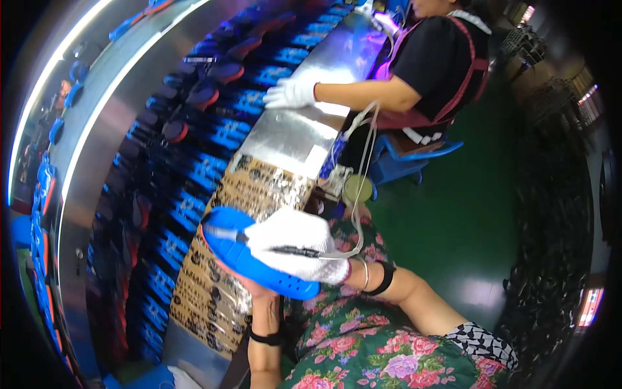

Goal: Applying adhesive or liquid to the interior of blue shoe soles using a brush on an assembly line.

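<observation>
In front of me a blue shoe sole point(228, 223) with an orange edge and small holes at one end is held tilted. My left hand point(256, 285), bare, grips it from underneath, its fingers mostly hidden by the sole. Over the sole is my right hand point(295, 236) in a white glove, closed on a slim black pen-like brush point(293, 251). A thin clear tube point(360, 227) runs from its rear end. The brush's pale tip lies over the sole's upper face, blurred.
Beneath the sole runs a metal bench with a stained cardboard strip point(217, 305). On the left, racks point(175, 223) hold blue pieces and dark shoe parts, beside a conveyor point(116, 71). A co-worker's gloved hand point(291, 94) reaches across ahead, near a blue stool point(398, 162).
</observation>
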Motion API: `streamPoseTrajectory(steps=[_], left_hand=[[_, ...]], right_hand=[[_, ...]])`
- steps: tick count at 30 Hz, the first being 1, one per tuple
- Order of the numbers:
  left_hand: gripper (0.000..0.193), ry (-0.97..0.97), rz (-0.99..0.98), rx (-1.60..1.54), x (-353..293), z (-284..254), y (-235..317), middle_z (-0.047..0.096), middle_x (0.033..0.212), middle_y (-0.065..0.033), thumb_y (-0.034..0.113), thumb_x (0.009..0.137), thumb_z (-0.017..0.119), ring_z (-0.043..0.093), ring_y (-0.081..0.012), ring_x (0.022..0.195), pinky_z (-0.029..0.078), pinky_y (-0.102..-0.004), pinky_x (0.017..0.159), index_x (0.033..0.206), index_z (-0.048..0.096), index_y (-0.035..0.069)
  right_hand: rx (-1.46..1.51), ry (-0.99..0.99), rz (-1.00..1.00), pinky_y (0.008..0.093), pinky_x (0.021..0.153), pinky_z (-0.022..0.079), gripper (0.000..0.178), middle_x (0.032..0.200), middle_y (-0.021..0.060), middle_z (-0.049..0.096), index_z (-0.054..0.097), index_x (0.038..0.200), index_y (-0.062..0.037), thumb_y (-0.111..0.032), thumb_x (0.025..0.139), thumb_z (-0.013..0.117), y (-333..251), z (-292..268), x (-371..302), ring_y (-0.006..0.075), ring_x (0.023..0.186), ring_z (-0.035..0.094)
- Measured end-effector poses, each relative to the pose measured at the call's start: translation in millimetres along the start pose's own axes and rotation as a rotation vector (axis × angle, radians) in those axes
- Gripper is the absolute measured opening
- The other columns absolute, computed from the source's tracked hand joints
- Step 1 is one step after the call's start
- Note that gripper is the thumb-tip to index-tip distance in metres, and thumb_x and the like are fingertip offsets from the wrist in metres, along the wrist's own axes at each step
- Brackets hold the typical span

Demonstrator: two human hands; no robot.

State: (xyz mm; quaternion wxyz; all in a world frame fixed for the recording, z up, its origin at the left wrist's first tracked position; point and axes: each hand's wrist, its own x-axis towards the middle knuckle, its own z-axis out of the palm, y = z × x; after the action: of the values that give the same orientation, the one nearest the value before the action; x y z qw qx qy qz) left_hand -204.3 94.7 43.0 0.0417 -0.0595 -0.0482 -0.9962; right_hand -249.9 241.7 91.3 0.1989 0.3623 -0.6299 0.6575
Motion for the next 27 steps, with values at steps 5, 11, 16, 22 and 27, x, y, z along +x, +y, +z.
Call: streamPoseTrajectory(steps=[5,11,16,22,27], left_hand=[[0.094,0.326,0.026,0.698,-2,-27,15,0.050,0.148,-0.0093,0.084,0.091,0.030,0.052,-0.0299,0.132,0.040,-0.0476,0.114,0.156,0.032,0.016],[0.098,0.361,0.066,0.756,-2,-27,13,0.053,0.143,-0.0104,0.087,0.089,0.030,0.056,-0.0301,0.123,0.044,-0.0483,0.109,0.154,0.034,0.014],[0.107,0.030,-0.152,0.064,-8,-34,16,0.060,0.129,-0.0197,0.093,0.082,0.035,0.063,-0.0308,0.112,0.053,-0.0444,0.097,0.147,0.040,0.007],[0.109,0.540,0.095,0.465,3,-20,15,0.066,0.115,-0.0185,0.095,0.080,0.031,0.067,-0.0321,0.097,0.056,-0.0441,0.089,0.140,0.044,0.006],[0.113,0.097,-0.237,0.366,7,-22,26,0.067,0.100,-0.0224,0.099,0.075,0.030,0.068,-0.0296,0.088,0.058,-0.0416,0.078,0.131,0.049,0.002]], right_hand=[[-0.186,-0.127,-0.197,0.0408,0.086,0.055,0.034,0.113,0.0122,0.073,0.071,0.119,-0.0044,-0.005,0.086,0.073,1,8,-9,0.0303,0.100,0.069],[0.070,-0.002,0.043,0.0375,0.074,0.057,0.015,0.095,0.0153,0.076,0.076,0.091,-0.0021,0.000,0.076,0.079,-2,2,-1,0.0255,0.082,0.073],[-0.193,-0.189,-0.193,0.0390,0.080,0.056,0.028,0.105,0.0098,0.075,0.077,0.108,-0.0075,-0.005,0.079,0.078,-9,10,-17,0.0275,0.093,0.072],[0.004,-0.150,0.002,0.0386,0.079,0.057,0.024,0.102,0.0129,0.076,0.078,0.102,-0.0057,-0.006,0.078,0.078,1,-6,-9,0.0281,0.090,0.072],[-0.083,-0.265,-0.155,0.0376,0.077,0.058,0.031,0.105,0.0106,0.076,0.078,0.106,-0.0089,-0.006,0.076,0.080,-3,2,-17,0.0265,0.090,0.072]])
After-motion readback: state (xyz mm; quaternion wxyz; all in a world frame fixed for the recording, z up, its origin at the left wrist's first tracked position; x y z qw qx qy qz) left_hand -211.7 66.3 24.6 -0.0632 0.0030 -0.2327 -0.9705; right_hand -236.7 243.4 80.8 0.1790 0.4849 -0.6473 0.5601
